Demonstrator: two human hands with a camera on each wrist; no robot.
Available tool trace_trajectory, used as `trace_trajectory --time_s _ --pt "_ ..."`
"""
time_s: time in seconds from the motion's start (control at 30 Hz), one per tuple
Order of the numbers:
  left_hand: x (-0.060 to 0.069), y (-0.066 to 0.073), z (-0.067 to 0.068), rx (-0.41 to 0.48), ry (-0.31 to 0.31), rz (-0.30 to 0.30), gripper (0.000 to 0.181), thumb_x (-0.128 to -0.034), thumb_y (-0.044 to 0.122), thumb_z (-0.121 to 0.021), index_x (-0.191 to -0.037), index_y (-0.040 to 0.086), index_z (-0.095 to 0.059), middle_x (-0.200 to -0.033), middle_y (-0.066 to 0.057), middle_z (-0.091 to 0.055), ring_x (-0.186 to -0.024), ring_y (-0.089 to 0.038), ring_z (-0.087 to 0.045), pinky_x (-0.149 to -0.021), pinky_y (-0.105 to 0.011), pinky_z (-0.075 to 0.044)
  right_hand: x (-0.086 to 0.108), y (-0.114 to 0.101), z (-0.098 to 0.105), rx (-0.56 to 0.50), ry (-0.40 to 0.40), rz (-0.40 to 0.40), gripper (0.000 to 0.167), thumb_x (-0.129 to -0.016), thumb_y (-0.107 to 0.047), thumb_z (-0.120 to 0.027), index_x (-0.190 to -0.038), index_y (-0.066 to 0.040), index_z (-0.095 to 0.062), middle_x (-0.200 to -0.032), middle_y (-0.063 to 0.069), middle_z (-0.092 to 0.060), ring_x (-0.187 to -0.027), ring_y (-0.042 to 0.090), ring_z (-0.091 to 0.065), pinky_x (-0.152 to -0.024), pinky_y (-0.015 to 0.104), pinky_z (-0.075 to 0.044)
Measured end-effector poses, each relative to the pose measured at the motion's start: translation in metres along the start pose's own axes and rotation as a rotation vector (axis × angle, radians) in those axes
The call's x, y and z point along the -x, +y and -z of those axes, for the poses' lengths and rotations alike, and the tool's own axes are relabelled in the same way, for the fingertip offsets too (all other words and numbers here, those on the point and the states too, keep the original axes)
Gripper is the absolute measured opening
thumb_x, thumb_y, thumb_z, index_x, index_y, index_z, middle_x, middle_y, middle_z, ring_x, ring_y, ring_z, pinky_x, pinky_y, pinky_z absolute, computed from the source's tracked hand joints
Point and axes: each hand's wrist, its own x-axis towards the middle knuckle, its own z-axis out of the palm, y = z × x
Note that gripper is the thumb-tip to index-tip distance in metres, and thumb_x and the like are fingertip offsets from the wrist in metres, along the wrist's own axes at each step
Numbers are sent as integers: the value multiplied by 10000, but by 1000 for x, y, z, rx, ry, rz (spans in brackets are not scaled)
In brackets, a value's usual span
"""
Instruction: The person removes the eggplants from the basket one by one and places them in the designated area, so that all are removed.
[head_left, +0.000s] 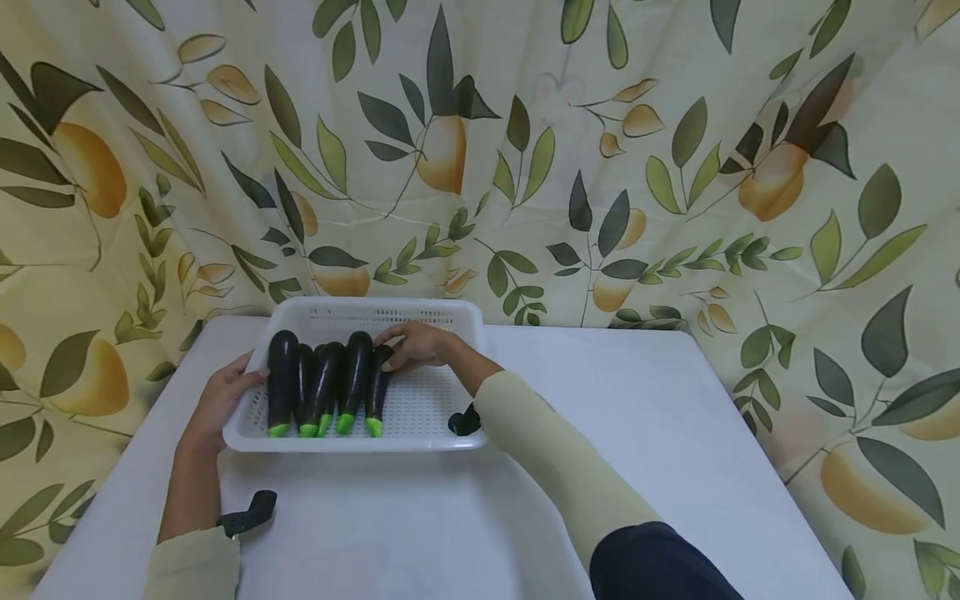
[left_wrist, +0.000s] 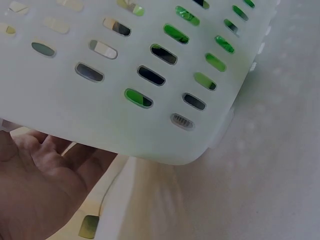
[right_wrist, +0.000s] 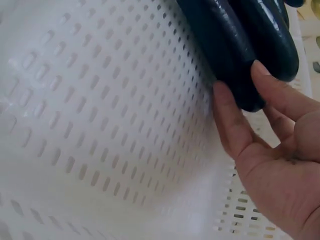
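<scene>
Several dark purple eggplants [head_left: 327, 379] with bright green stem ends lie side by side in the left half of a white perforated plastic basket [head_left: 427, 410]. My left hand [head_left: 213, 407] holds the basket's left side, its thumb over the rim. In the left wrist view, the left hand's fingers [left_wrist: 80, 160] are partly hidden by the basket wall [left_wrist: 60, 95]. My right hand [head_left: 418, 346] reaches inside and pinches the far end of the rightmost eggplant [head_left: 377, 390]. The right wrist view shows the right hand's thumb and fingers [right_wrist: 232, 117] on either side of that eggplant's dark tip [right_wrist: 250, 97].
The basket stands on a white table [head_left: 600, 417], near its far edge. A curtain [head_left: 555, 275] printed with leaves and fruit hangs behind and beside it. Black wrist devices [head_left: 251, 512] sit on both forearms; the right one overlaps the basket's near right corner.
</scene>
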Motion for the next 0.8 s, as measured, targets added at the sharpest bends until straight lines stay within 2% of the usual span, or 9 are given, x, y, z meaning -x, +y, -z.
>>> trace_trajectory --time_s 0.27,0.47,0.63,0.8 --pt "1 -1 -2 -19 7 9 661 -1119 229 -503 -1657 -5 -198 -1131 270 -592 -1023 27 -634 -832 -196 -541 0 1 0 24 33 19 552 -909 111 -752 -1425 -23 -613 -1240 168 -633 -1031 241 -662 -889 350 -593" --pt "0 -1 -1 -37 7 23 660 -1122 243 -499 -1663 18 -194 -1143 274 -577 -1020 33 -632 -830 -199 -542 1 2 -2 14 33 11 548 -901 108 -763 -1416 44 -586 -1113 135 -659 -966 221 -668 -888 337 -591" --pt "0 -3 0 -8 1 37 666 -1124 243 -501 -1670 34 -179 -1175 259 -570 -1041 35 -624 -842 -193 -537 2 1 -5 -7 18 2 511 -901 108 -765 -1380 77 -588 -1082 133 -686 -953 222 -691 -931 363 -580" --pt "-1 -3 0 5 3 31 667 -1122 237 -508 -1665 21 -186 -1153 270 -589 -1037 34 -630 -841 -186 -537 2 1 -4 69 29 24 508 -903 63 -787 -1380 77 -614 -1073 134 -709 -939 207 -689 -914 341 -583"
